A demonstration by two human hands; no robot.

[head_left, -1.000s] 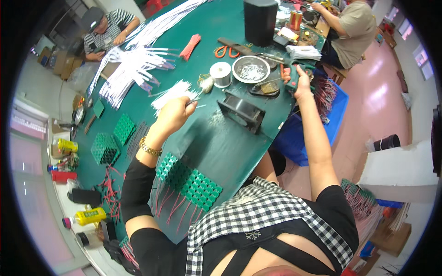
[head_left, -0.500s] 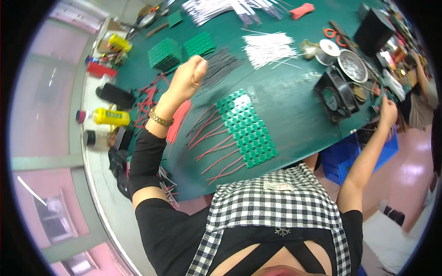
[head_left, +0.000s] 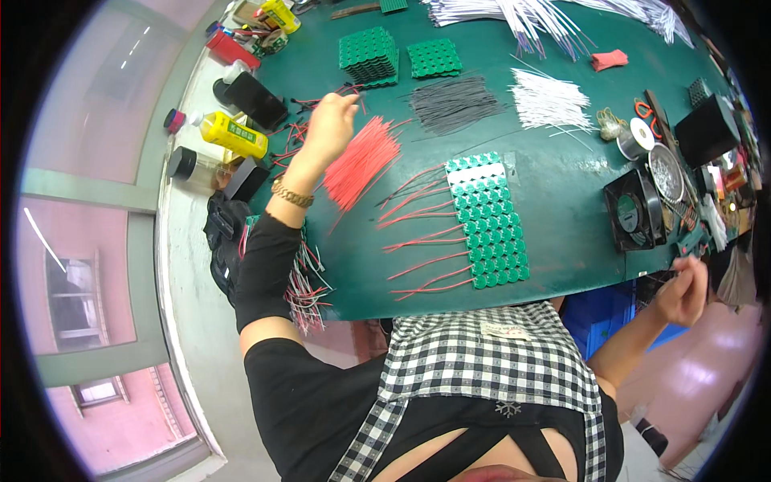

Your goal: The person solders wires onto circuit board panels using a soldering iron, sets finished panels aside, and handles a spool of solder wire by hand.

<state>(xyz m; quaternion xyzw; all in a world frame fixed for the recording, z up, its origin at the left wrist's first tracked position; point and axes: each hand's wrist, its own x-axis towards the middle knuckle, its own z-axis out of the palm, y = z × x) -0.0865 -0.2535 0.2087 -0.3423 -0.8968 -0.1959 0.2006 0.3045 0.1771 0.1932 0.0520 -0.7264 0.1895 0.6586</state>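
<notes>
My left hand [head_left: 331, 128], fingers curled together, hovers just past the upper left of a bundle of red wires [head_left: 361, 165]. Whatever it may pinch is too small to make out. In front of me lies a green panel of round circuit boards [head_left: 486, 229], with pairs of red wires [head_left: 426, 241] sticking out from its left side. Off the table's right front edge is my right hand [head_left: 683, 293], its fingers closed and their contents unclear. Close beyond it rests a dark green tool [head_left: 691, 241].
Black wires [head_left: 454, 104], white wires [head_left: 550, 98] and stacked green boards [head_left: 368, 55] lie farther back. On the right stand a black fan [head_left: 633, 210], a solder spool [head_left: 636, 140] and a metal bowl [head_left: 666, 173]. Bottles, one yellow [head_left: 233, 135], line the left ledge.
The view has shifted, so the table sits farther right. Relative to the table, my left hand has moved left from the black wires to the red ones. My right hand has come nearer, away from the tool.
</notes>
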